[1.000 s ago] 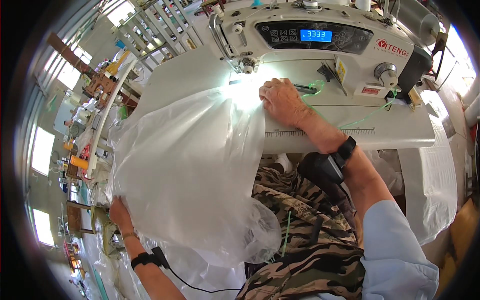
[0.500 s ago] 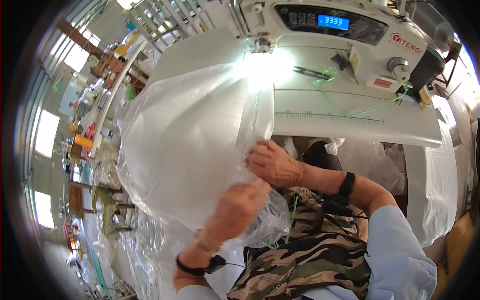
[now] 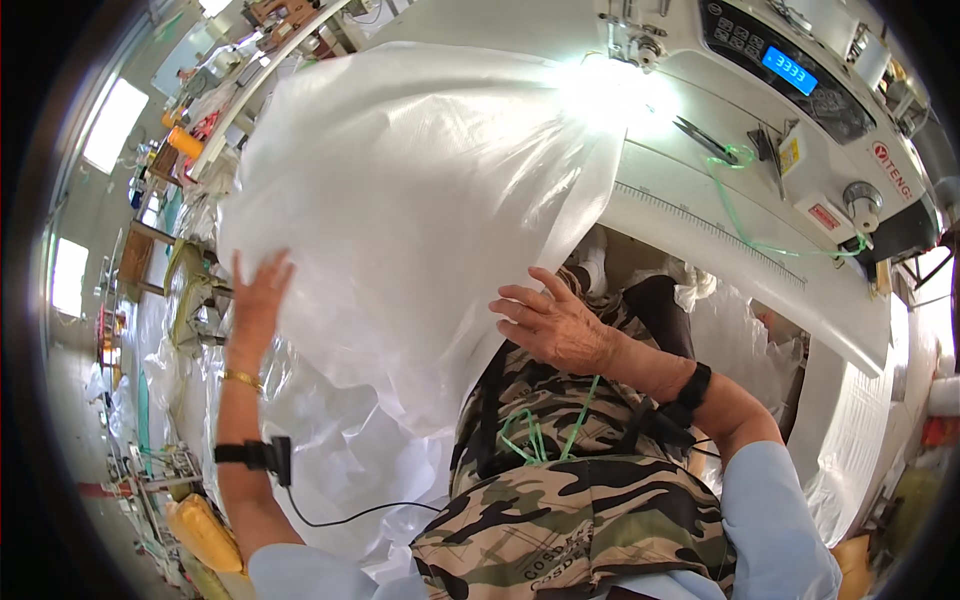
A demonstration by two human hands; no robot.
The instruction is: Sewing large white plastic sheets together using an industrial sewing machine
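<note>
I am pressing my left hand, fingers spread wide, against the 9 o'clock edge of a big white plastic sheet that is draping from the counter down over my lap. My right hand is lying open and flat at the sheet's 4 o'clock edge, gripping nothing, while the sewing machine is sitting at 1 o'clock.

hands: two are seen, left hand and right hand | white plastic sheet: one is counted | sewing machine: one is counted | scissors: one pair is seen | black wrist straps: two are counted, one per wrist | gold bracelet: one is seen
</note>
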